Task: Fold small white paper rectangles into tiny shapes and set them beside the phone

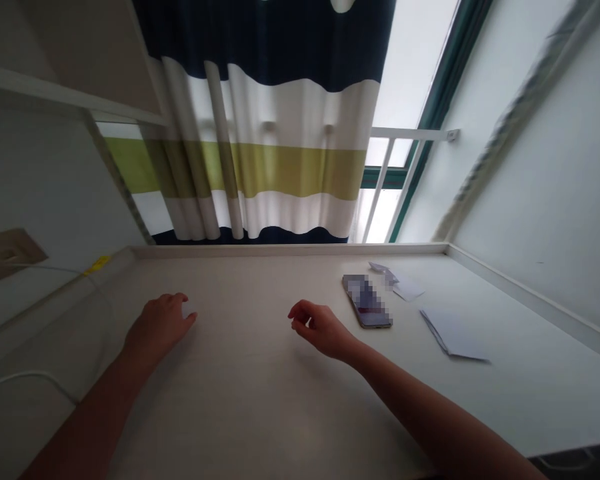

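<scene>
On the left part of the pale tabletop [245, 400], my left hand [157, 323] hovers or rests with thumb and fingers apart; nothing shows in its grasp. My right hand [323, 327] is near the middle, its fingers curled in and the thumb close to the fingertips. No object can be seen in that pinch. Nearest to it, just to the right, lies a phone [366, 301] with its screen pixelated. Behind the phone are small creased pieces of white paper [407, 288]. Further right sits a folded white paper sheet or thin stack [453, 333].
A white cable [30, 375] runs along the left side, by a wall socket plate [13, 253] and a yellow tag [97, 265]. A raised rim [280, 250] borders the far edge. Behind it hang striped curtains [290, 167] and a white railing [380, 187]. Walls flank both sides.
</scene>
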`<state>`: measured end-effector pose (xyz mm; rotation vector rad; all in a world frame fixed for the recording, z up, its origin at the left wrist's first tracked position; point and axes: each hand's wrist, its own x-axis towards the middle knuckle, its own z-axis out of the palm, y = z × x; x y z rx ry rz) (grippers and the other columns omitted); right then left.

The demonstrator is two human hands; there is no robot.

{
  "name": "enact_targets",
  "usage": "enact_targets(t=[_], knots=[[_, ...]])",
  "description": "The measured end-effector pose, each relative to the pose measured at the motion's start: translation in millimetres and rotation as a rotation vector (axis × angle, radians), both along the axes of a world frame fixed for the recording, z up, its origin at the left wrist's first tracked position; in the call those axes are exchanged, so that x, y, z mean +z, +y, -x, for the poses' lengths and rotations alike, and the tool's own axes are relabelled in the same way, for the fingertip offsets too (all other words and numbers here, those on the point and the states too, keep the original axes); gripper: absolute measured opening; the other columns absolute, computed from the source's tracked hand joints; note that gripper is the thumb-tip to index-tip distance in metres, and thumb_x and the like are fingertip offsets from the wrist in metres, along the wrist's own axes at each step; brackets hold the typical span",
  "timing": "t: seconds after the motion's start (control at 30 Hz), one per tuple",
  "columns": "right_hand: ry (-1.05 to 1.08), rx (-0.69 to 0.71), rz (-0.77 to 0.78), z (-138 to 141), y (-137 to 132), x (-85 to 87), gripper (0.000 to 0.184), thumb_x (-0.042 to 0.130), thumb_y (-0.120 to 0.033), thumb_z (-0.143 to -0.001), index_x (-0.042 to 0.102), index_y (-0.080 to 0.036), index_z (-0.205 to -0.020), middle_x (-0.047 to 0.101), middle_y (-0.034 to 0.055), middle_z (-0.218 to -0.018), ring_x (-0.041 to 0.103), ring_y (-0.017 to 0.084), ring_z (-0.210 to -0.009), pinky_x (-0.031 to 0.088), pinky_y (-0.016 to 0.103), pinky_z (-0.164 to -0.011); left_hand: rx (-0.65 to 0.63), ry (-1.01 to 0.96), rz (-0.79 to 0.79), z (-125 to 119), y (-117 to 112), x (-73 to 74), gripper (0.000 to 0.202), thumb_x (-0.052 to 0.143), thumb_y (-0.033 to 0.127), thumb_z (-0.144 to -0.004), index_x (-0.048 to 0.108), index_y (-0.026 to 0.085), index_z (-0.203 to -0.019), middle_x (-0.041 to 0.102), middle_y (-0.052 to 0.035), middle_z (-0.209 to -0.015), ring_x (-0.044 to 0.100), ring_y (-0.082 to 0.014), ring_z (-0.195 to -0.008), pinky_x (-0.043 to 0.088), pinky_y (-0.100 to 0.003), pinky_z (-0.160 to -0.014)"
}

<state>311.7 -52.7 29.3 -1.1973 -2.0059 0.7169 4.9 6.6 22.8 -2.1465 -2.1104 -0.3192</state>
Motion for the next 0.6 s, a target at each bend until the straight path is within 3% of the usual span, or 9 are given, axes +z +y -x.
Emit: enact_targets(t=[0.1,0.27,0.47,0.6], knots=[[-0.021,0.029,0.01,10,-2,-4.2,0.011,0.049,-0.016,-0.075,0.057,-0.019,-0.082,0.058,-0.0008,-0.066,0.052,0.01,-0.057,0.041,0.021,-0.052,0.113,0.014,0.034,19,-13,-5.5,0.048,0.042,0.039,-0.072,0.055,0.008,-0.106,0.055,-0.0226,-0.107,0.049,-0.036,-0.101,0.038,-0.042,-0.081],[-0.015,0.069,0.047,17,3,-16.7,0.011,0.047,-0.016,-0.075,0.056,-0.019,-0.082,0.056,-0.0018,-0.063,0.049,0.009,-0.054,0.04,0.021,-0.051,0.209,-0.058,0.077,31,-20,-8.7,0.046,0.041,0.034,-0.073,0.055,0.007,-0.106,0.057,-0.0211,-0.106,0.054,-0.0322,-0.096,0.038,-0.039,-0.083],[0.018,0.076,0.09,20,3,-28.5,0.01,0.046,-0.019,-0.076,0.054,-0.02,-0.083,0.055,-0.0018,-0.063,0.049,0.01,-0.054,0.04,0.022,-0.051,0.167,-0.142,0.078,39,-17,-21.3,0.045,0.047,0.044,-0.069,0.064,0.011,-0.093,0.061,-0.0207,-0.1,0.053,-0.0344,-0.094,0.037,-0.039,-0.081],[0.035,0.077,0.135,21,3,-39.3,0.01,0.047,-0.022,-0.076,0.053,-0.02,-0.082,0.054,-0.0018,-0.062,0.047,0.011,-0.051,0.039,0.022,-0.049,0.169,-0.247,0.009,39,-19,-23.9,0.035,0.054,0.04,-0.065,0.067,0.015,-0.085,0.064,-0.0187,-0.095,0.055,-0.0341,-0.09,0.037,-0.038,-0.076]])
